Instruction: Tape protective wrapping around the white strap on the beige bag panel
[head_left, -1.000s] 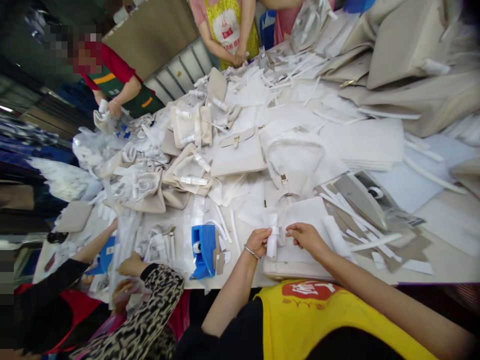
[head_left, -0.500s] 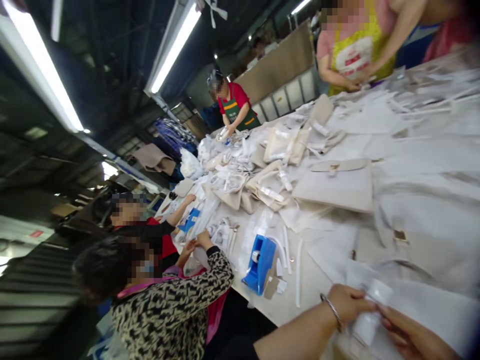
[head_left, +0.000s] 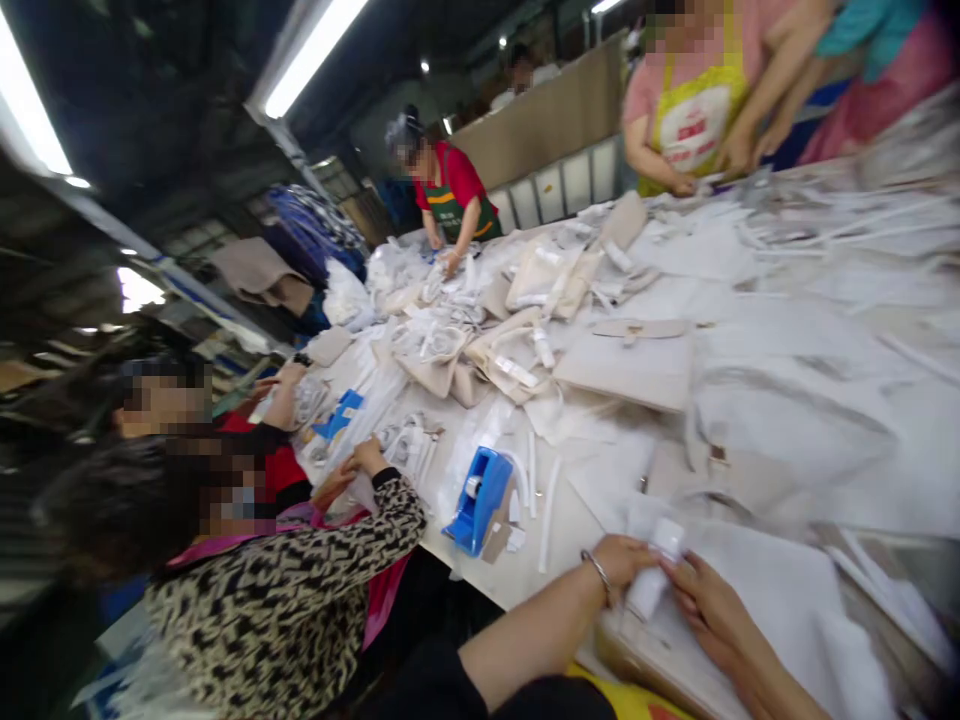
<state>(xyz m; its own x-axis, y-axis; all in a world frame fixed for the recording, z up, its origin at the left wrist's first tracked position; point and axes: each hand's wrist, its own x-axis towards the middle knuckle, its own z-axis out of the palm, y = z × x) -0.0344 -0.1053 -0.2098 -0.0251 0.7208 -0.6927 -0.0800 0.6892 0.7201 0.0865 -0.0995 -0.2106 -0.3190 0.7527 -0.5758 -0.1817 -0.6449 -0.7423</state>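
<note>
My left hand (head_left: pixel 624 566), with a bracelet at the wrist, pinches one side of a white wrapped strap (head_left: pixel 646 592). From the other side my right hand (head_left: pixel 705 598) closes its fingers on the same wrapped strap. White wrapping covers the strap, and blur hides its finer detail. Beneath my hands lies a pale beige handbag (head_left: pixel 667 665), partly covered by white sheeting. Just beyond, another beige handbag (head_left: pixel 675 465) with a small metal clasp lies among white sheets.
A blue tape dispenser (head_left: pixel 480 505) stands at the table edge, left of my hands. Further back lie a flap handbag (head_left: pixel 630 365) and piles of wrapped bags. A co-worker in a patterned sleeve (head_left: pixel 300 590) works close on the left; other people stand around the table.
The view has swung to the right, so everything sits further left in it. Both hands still hold the wrapped strap. At the far right, another person's teal sleeve has come into view.
</note>
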